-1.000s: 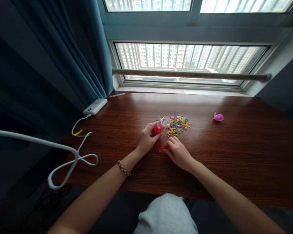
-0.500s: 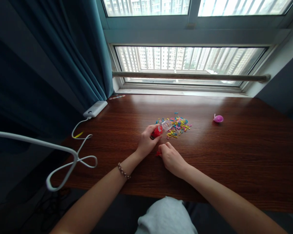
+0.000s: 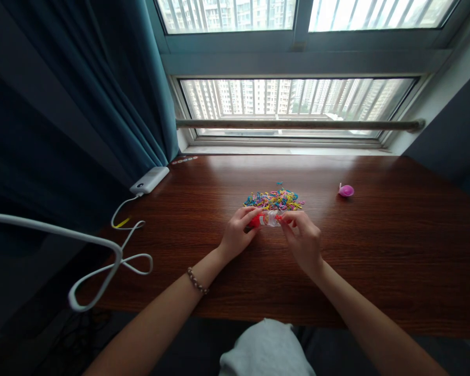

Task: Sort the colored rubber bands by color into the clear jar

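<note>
My left hand (image 3: 237,230) is closed around a small clear bottle (image 3: 272,219) that lies on its side, its mouth pointing right. Red pieces show inside it, partly covered by my fingers. At the mouth, my right hand (image 3: 303,237) pinches small red paper clips (image 3: 279,219) between thumb and fingers; how many is hidden. Just behind the bottle spreads a loose pile of paper clips (image 3: 276,199) in yellow, blue and pink.
A pink snail-shaped piece (image 3: 347,191) rests on the wooden table (image 3: 395,250) to the right. At the left lie a white power strip (image 3: 151,180), its looped white cable (image 3: 141,256) and a yellow strip (image 3: 122,223). A window with a rail (image 3: 297,125) is behind.
My right hand has moved from the table up and right to the bottle's mouth, carrying red paper clips. The bottle has turned from tilted to nearly level, its mouth now facing right.
</note>
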Demonstrator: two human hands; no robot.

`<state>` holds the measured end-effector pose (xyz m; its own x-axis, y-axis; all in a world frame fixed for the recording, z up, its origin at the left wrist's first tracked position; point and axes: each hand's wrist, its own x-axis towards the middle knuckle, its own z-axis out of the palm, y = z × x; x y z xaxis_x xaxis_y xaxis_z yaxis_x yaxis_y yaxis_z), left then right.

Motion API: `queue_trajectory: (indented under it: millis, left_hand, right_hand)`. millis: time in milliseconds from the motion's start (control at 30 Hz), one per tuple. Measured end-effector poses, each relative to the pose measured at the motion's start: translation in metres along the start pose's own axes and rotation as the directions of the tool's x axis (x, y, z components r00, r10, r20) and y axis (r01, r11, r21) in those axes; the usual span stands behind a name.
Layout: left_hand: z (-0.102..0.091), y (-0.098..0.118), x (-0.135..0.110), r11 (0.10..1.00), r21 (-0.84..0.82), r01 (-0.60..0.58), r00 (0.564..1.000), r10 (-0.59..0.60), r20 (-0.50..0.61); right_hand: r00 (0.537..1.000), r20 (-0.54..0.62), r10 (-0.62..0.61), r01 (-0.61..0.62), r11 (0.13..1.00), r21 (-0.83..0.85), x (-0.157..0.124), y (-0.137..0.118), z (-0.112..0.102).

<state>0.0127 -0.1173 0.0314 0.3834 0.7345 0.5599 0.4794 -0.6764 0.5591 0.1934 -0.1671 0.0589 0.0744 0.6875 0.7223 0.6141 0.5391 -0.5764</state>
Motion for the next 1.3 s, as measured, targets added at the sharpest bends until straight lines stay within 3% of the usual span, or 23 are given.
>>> queue_trajectory:
  millis: [300,433,500,600,667,767,867,967,1033,1167,1300]
  left_hand:
    - [0.000,0.001,-0.001,0.999,-0.033,0.000,1.000,0.000,0.007]
    - [-0.001,0.004,0.000,0.997,-0.079,0.016,1.000,-0.015,0.014]
    - [-0.001,0.005,0.000,0.991,-0.130,0.039,0.999,-0.038,0.013]
    - [0.000,0.005,0.000,0.952,-0.281,0.124,0.992,-0.125,0.013]
    - [0.004,0.004,-0.001,0.890,-0.412,0.198,0.979,-0.202,0.035]
    - [0.010,0.006,-0.004,0.796,-0.544,0.265,0.962,-0.257,0.093]
    - [0.016,0.010,-0.006,0.765,-0.586,0.268,0.963,-0.225,0.148]
    - [0.017,0.012,-0.006,0.812,-0.548,0.201,0.979,-0.146,0.143]
    - [0.015,0.011,-0.006,0.868,-0.473,0.148,0.987,-0.101,0.124]
    - [0.010,0.007,-0.004,0.947,-0.309,0.091,0.994,-0.070,0.078]
    - [0.008,0.004,-0.002,0.978,-0.205,0.050,0.999,-0.047,0.018]
  right_hand:
    - [0.982,0.112,-0.155,0.163,0.984,-0.068,0.001,0.002,-0.003]
    - [0.982,0.075,-0.172,0.178,0.981,-0.080,-0.002,0.000,-0.005]
    - [0.992,0.019,-0.128,0.129,0.991,-0.045,-0.002,0.000,-0.005]
    - [0.999,-0.014,0.031,-0.030,0.999,0.020,0.000,0.003,0.000]
    - [0.988,0.093,0.127,-0.135,0.987,0.086,0.000,0.007,0.007]
    - [0.944,0.285,0.165,-0.226,0.954,0.198,-0.005,0.010,0.019]
    - [0.927,0.320,0.197,-0.293,0.911,0.290,-0.010,0.008,0.026]
    - [0.932,0.236,0.276,-0.344,0.879,0.331,-0.006,0.014,0.023]
    - [0.927,0.111,0.357,-0.374,0.887,0.270,0.007,0.032,0.014]
    - [0.860,-0.164,0.483,-0.499,0.864,-0.071,0.044,0.094,-0.018]
    - [0.825,-0.257,0.504,-0.566,0.741,-0.361,0.069,0.148,-0.044]
